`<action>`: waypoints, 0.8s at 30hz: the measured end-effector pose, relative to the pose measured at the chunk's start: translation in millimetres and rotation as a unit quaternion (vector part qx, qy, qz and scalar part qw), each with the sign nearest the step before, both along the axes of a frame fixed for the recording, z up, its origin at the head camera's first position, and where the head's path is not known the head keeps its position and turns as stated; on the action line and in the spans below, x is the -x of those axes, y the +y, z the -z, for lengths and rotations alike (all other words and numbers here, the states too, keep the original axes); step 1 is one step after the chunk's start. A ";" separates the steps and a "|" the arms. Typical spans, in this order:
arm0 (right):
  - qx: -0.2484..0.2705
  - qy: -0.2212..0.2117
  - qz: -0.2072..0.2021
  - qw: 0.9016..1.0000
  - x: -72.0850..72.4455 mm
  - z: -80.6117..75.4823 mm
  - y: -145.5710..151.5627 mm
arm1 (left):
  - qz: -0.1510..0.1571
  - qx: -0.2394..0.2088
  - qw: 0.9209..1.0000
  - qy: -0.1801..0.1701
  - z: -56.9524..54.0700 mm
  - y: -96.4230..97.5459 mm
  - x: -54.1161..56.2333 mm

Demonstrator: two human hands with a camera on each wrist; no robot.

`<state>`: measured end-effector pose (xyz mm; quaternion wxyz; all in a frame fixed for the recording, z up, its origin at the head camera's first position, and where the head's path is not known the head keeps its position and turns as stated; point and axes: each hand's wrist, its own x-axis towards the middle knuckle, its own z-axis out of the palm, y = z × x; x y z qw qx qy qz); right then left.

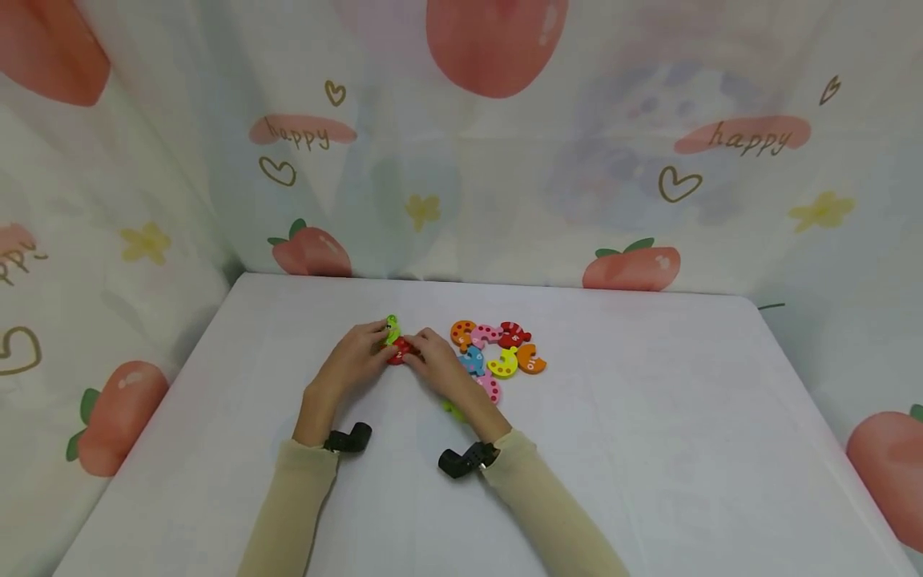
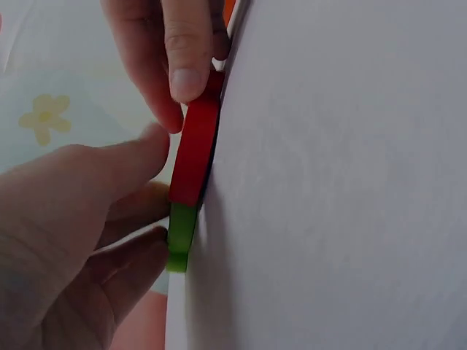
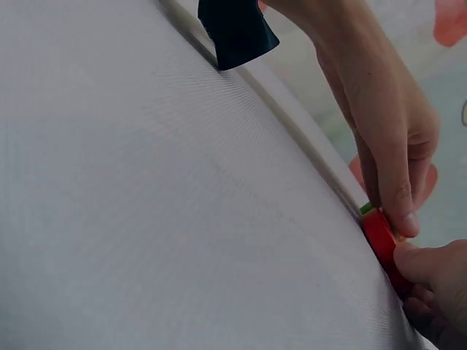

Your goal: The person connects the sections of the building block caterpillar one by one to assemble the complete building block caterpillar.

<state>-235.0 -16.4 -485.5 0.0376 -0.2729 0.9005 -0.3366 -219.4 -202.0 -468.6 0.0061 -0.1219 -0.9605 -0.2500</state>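
A green puzzle piece (image 1: 392, 327) and a red puzzle piece (image 1: 399, 353) lie against each other on the table, left of the other pieces. My left hand (image 1: 349, 361) holds the green piece from the left, its thumb by the red one's edge. From the other side, my right hand (image 1: 441, 367) pinches the red piece between thumb and fingers. In the left wrist view the red piece (image 2: 195, 153) and the green piece (image 2: 180, 233) form one low row, flat on the cloth. Fingertips cover parts of both.
Right of the hands lies a group of spotted and lettered pieces: orange (image 1: 532, 360), yellow (image 1: 503, 365), blue (image 1: 473, 361), pink (image 1: 486, 335) and red (image 1: 513, 334). My right forearm partly covers a light green piece (image 1: 453, 411). A printed curtain (image 1: 505, 200) hangs behind the white table (image 1: 649, 449).
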 end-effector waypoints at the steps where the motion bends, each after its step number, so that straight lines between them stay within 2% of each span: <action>1: -0.005 0.005 0.005 1.000 -0.2 -1.4 1.5 | -0.004 0.002 1.000 -0.005 0.2 0.6 -0.5; 7: -0.006 0.018 0.022 1.000 6.7 -20.0 23.3 | -0.062 0.013 0.997 -0.038 -1.0 -0.7 -2.4; 12: -0.037 0.017 0.003 0.999 18.5 -35.1 54.9 | -0.078 -0.010 0.996 -0.042 -2.8 -3.1 -1.2; 15: -0.053 -0.008 -0.010 0.998 23.3 -36.5 70.8 | -0.091 -0.017 0.995 -0.032 -1.7 -3.7 0.9; 19: -0.037 -0.058 -0.029 0.997 26.9 -31.8 85.0 | -0.108 -0.020 0.994 -0.029 -1.9 -2.0 4.7; 24: -0.036 -0.066 -0.039 0.996 29.5 -28.4 91.9 | -0.120 -0.018 0.992 -0.027 -7.1 1.8 7.6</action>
